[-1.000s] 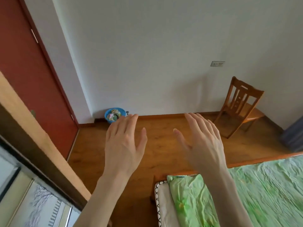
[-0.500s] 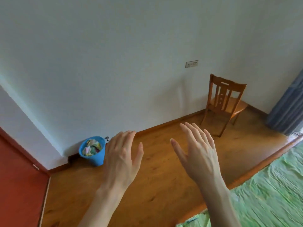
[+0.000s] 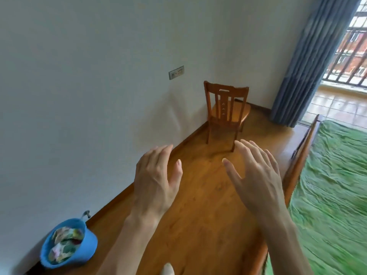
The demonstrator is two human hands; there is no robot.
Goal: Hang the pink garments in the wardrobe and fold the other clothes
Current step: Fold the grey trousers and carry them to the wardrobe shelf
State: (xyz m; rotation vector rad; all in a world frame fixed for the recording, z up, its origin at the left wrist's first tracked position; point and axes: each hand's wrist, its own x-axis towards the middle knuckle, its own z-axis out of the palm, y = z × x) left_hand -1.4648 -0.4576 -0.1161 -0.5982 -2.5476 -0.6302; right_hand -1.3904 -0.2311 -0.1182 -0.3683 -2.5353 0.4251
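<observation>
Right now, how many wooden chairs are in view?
1. A brown wooden slat-back chair stands on the wood floor in the far corner, against the white wall, left of the blue curtain. More could stand outside the frame.

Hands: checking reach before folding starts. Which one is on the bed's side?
The right hand, open beside the green-sheeted bed; the left hand is toward the wall.

A wooden chair (image 3: 226, 112) stands by the white wall, a blue bucket (image 3: 67, 244) of crumpled paper on the wooden floor.
</observation>
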